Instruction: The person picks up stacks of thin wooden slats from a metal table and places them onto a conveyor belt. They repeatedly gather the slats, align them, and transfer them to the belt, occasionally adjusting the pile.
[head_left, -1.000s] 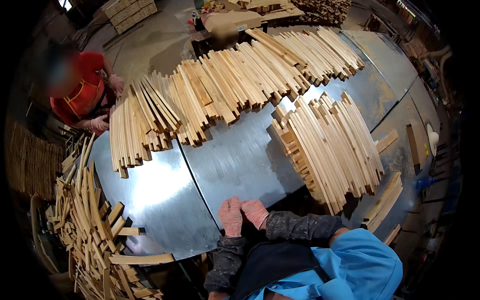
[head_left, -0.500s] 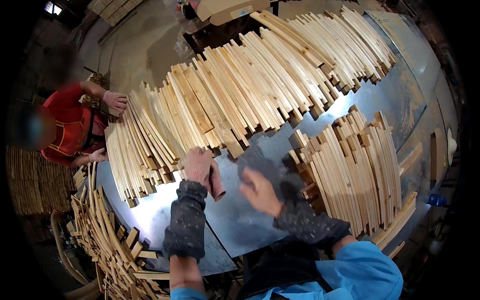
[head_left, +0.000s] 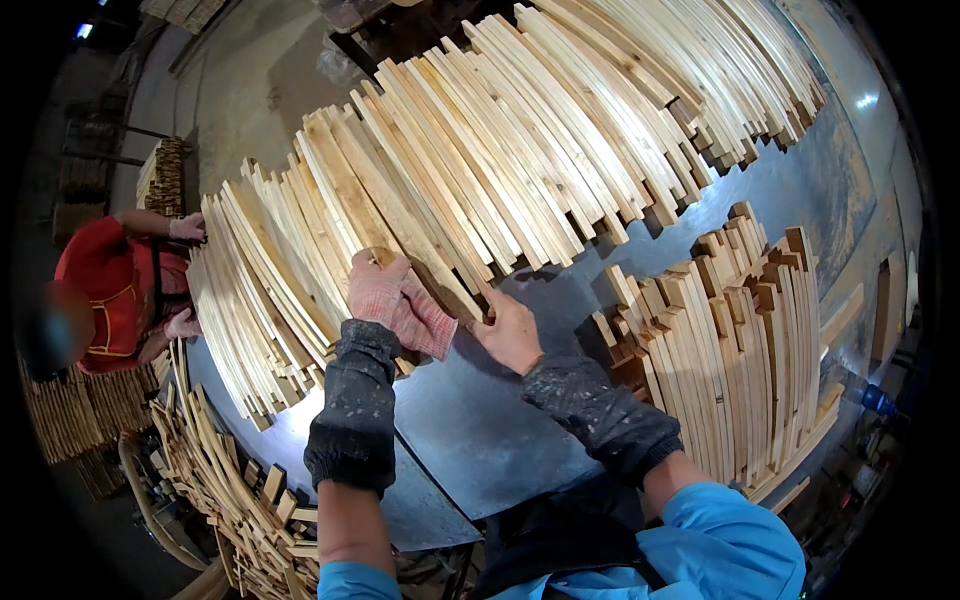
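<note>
My left hand (head_left: pixel 378 292), in a pinkish knit glove, is closed with a loose pink glove (head_left: pixel 428 322) hanging from it on the right. Its fingers rest at the near end of a wide wooden strip (head_left: pixel 340 185); whether they also grip the wood is hidden. My bare right hand (head_left: pixel 510 335) has its thumb and fingertips closed on the near end of another wooden strip (head_left: pixel 432 265), just right of the glove. Both strips lie on a long row of pale wooden strips (head_left: pixel 545 130) spread side by side across the metal table (head_left: pixel 480 430).
At right stands a stacked pile of shorter strips (head_left: pixel 715 350). Offcuts (head_left: pixel 250 510) heap up at lower left beside a hose (head_left: pixel 150 510). A co-worker in red (head_left: pixel 105 280), wearing pink gloves, stands at the row's left end. A blue object (head_left: pixel 877 400) sits at far right.
Both hands have moved to the strips, the left upward and the right up to a strip's end, where it now grips. The view has shifted closer to the row. The co-worker's upper hand has moved left.
</note>
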